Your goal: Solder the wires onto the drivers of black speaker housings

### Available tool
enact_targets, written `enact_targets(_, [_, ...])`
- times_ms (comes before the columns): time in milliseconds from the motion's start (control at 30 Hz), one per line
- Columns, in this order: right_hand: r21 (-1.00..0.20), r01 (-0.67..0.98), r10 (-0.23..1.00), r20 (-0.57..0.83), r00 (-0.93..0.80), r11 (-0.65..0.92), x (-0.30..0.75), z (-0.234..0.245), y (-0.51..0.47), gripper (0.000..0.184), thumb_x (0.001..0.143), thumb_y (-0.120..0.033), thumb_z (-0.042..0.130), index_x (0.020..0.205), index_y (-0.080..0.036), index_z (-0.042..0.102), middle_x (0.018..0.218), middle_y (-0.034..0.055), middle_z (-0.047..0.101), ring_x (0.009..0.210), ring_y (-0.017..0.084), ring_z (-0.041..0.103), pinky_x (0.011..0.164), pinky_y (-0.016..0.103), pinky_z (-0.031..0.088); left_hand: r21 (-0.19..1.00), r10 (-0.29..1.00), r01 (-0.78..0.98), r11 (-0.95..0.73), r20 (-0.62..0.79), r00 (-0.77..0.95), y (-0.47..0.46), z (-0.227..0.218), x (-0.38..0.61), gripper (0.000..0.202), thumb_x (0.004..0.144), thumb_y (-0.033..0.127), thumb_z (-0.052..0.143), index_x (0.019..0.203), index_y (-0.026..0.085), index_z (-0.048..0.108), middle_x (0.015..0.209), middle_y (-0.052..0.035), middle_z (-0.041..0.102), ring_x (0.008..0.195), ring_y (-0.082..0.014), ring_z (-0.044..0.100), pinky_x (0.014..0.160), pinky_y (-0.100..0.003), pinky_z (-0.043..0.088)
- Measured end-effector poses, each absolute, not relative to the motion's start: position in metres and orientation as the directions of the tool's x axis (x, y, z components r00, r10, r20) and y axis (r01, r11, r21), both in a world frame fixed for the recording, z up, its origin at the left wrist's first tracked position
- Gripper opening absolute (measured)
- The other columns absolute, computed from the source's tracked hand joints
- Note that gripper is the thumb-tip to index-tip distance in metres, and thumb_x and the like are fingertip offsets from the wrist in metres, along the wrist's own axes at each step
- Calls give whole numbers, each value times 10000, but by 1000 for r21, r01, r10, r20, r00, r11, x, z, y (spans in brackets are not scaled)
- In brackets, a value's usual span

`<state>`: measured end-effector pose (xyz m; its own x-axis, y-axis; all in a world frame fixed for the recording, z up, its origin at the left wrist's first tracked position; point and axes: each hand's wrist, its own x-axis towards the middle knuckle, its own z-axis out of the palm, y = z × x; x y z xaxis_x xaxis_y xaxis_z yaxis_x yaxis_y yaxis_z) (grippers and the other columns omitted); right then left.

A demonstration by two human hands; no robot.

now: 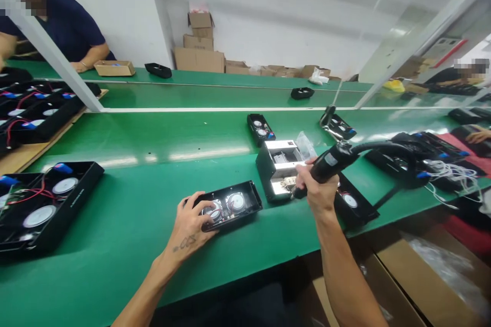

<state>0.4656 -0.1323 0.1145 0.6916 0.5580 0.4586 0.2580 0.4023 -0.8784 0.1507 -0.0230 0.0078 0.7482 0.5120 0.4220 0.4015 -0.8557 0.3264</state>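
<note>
My left hand (194, 219) grips the left end of a black speaker housing (251, 202), which lies open side up on the green bench. Two round speaker drivers and some thin wires show inside it. My right hand (318, 189) is wrapped round a black electric screwdriver (332, 162), its tip pointing down and left at the screw feeder (266, 171). Small screws seem to lie in the feeder's lit opening; whether the bit touches one I cannot tell. Behind the right wrist rests another open housing (351, 207), partly hidden by the arm.
Open housings with blue connectors (72, 199) stand at left. Another housing (261, 130) sits behind the feeder. White cables (456, 176) lie at right, cardboard boxes (425, 276) below the bench edge. A co-worker (72, 25) sits at the far left; another person's hand (477, 134) shows at right.
</note>
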Motion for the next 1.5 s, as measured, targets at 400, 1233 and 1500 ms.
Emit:
enact_targets(400, [-789,-238,813,489,315,566,308,109,-104,230,967,-227,684,1138,-274,537,593,-127,507,412,60,451,444,199,424,407,573,423,-810,393,719,-31,15,155,141,726,253,908,770,273,776,1171,-18,769,1372,-382,514,1088,-618,372])
enact_targets(1233, [-871,50,853,488,184,488,292,102,-82,176,842,-213,757,885,-240,589,695,-38,617,601,136,617,635,306,582,438,624,467,-768,348,700,-31,11,157,294,815,319,792,1107,292,779,1248,-94,729,1360,-382,493,1095,-617,368])
enact_targets(1500, [-866,122,852,499,156,485,286,102,-83,159,822,-218,747,788,-242,594,719,-12,649,661,154,638,651,310,612,451,644,478,-753,357,677,-31,11,158,450,821,312,744,1269,298,717,1228,-109,715,1320,-375,511,1087,-614,398])
